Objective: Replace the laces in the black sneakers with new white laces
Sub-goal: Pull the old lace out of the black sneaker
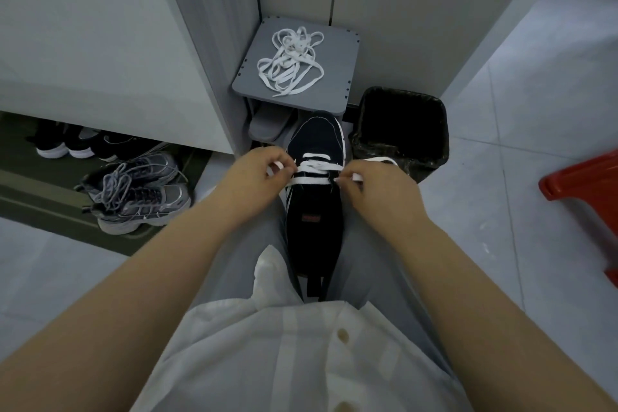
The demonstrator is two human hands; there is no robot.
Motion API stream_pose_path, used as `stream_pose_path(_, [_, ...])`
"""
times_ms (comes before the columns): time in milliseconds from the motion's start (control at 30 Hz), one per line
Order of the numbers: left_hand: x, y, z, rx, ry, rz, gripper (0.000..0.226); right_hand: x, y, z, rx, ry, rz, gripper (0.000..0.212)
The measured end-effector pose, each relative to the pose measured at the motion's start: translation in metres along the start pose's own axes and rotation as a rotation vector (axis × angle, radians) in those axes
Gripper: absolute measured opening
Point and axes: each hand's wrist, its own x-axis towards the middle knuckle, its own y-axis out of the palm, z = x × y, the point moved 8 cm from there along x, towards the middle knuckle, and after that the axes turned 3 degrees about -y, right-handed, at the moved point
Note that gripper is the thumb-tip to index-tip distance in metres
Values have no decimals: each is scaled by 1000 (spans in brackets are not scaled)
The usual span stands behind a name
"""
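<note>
Centrally, on the lap between grey-trousered thighs: black sneaker (314,204), toe pointing away, toward the near edge of a small grey table (337,77). White lace (317,174) threaded through the lower eyelets only, a few flat bands crossing the front; upper eyelets bare. Small red label (311,218) on the tongue, writing too blurred to read. No brand name legible anywhere on the shoe.

Left hand (259,171) at the sneaker's left side, fingers curled, pinching one end of the white lace between thumb and fingertips. Right hand (373,186) at the right side, likewise curled, pinching the other end.

Farther out, on the middle of the table, reaching to its near edge: loose tangle of spare white laces (289,60). Under the table, grey slippers (271,124). Just beside its right edge, on the floor, a black bin (401,124) with a dark liner. At left, grey running shoes (140,194) with grey laces, and dark shoes (67,144) with white soles beneath a cabinet. At far right, a red stool (585,184).
</note>
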Motion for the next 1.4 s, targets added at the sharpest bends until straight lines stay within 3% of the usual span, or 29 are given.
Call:
stream_pose_path(100, [4,-2,2,52,14,-11,13,2,-22,-1,346,-8,-122,14])
stream_pose_path(200, [8,-4,-1,80,28,-15,18,-3,-54,-3,1181,79,-264,27])
stream_pose_path(267, [11,-3,-6,94,45,-21,17,-5,-70,3,1689,62,-264,30])
stream_pose_path(333, [13,-2,-12,100,65,-40,14,-5,-80,9,1838,60,-261,28])
stream_pose_path(400, [16,-1,-13,67,57,-48,9,-3,-78,7,1613,121,-258,34])
stream_pose_path(467, [17,2,-14,32,36,-32,8,-1,-71,13,1016,-9,-172,28])
stream_pose_path(533, [20,6,-12,0,15,-5,10,1,-41,18,462,-118,47,20])
stream_pose_path(600, [21,9,-10,-18,0,19,11,-2,-7,7,202,-109,295,13])
stream_pose_path(667, [24,10,-8,-13,-13,36,11,-5,8,-1,180,-32,382,13])
stream_pose_path(800, [28,16,-9,31,-31,94,9,10,-6,2,343,28,27,20])
stream_pose_path(833, [28,17,-11,54,-18,110,9,14,-5,4,332,19,6,19])
stream_pose_path(1033, [23,7,-26,167,122,125,25,20,8,3,223,32,54,18])
stream_pose_path(1133, [18,4,-33,195,143,146,14,22,6,9,268,16,25,15])
stream_pose_path(1333, [22,4,-31,284,30,241,6,29,10,20,247,-18,4,9])
stream_pose_path(1400, [25,-2,-26,323,-2,222,15,34,12,25,192,-48,44,10])
